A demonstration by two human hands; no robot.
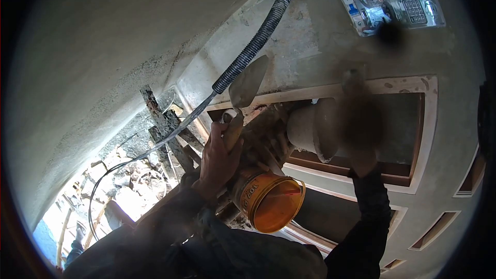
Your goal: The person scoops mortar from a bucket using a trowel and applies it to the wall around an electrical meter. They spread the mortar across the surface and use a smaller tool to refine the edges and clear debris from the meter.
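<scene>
Up against the recessed wall frame (pixel 330 90), we grip a trowel (pixel 247 85) in our left hand (pixel 219 157) — fingers closed round its handle — while our blurred right hand (pixel 361 129), grip unclear, steadies the pipe (pixel 310 129) above the orange bucket (pixel 268 201), plastering — next, careful pressing.
</scene>
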